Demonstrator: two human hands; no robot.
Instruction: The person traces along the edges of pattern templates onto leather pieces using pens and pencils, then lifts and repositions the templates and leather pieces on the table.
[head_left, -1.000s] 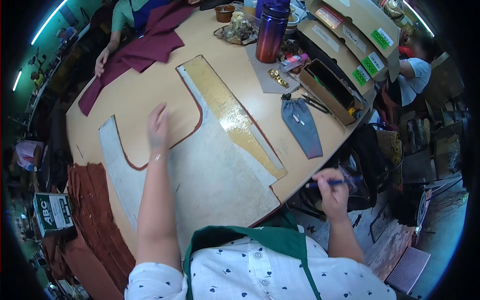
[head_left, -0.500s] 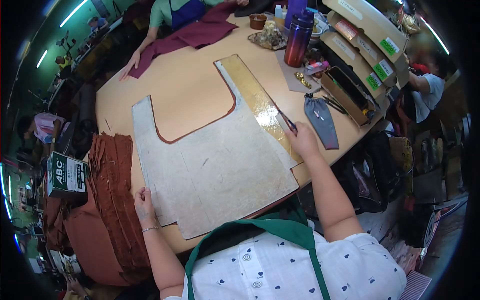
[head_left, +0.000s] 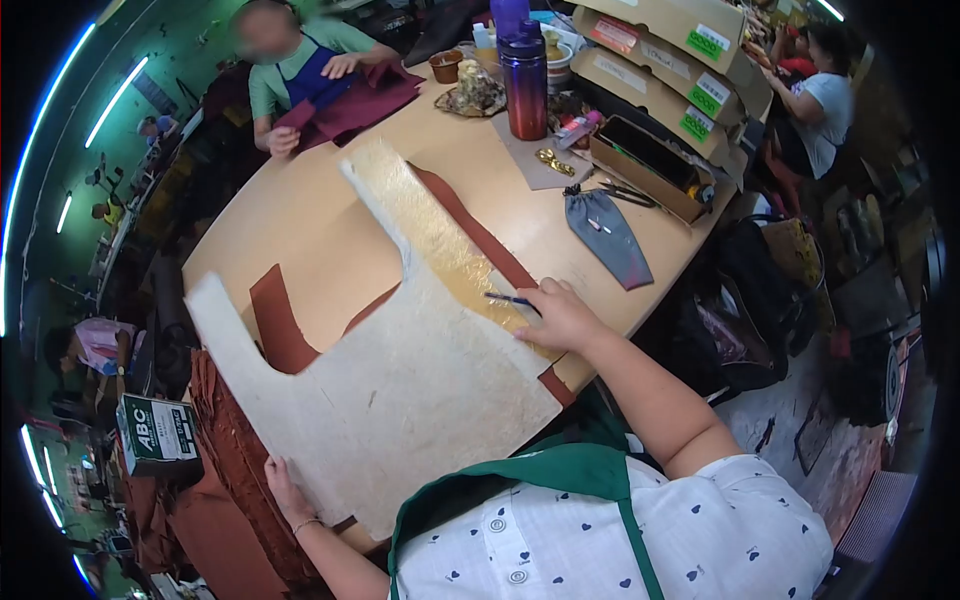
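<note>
A large pale pattern board (head_left: 400,400), U-shaped at the top with gold tape (head_left: 450,250) along its right arm, lies at an angle in front of me. Reddish-brown leather (head_left: 285,325) shows from beneath it, inside the cutout and along the right side. My left hand (head_left: 288,492) grips the board's lower left edge, fingers on top. At the board's right edge is my right hand (head_left: 562,318), closed around a slim dark pen (head_left: 512,299) whose tip points left over the gold tape.
Stacked brown leather (head_left: 230,470) and a green ABC box (head_left: 158,435) stand left. A purple-red bottle (head_left: 522,85), grey pouch (head_left: 607,240), open cardboard box (head_left: 650,165) and carton stack (head_left: 670,70) occupy the right. Across the table (head_left: 250,220), a person handles maroon material (head_left: 365,105).
The pattern board has shifted left and turned off the leather, exposing more of it. My right hand has turned the pen leftward. The person opposite has drawn the maroon material back.
</note>
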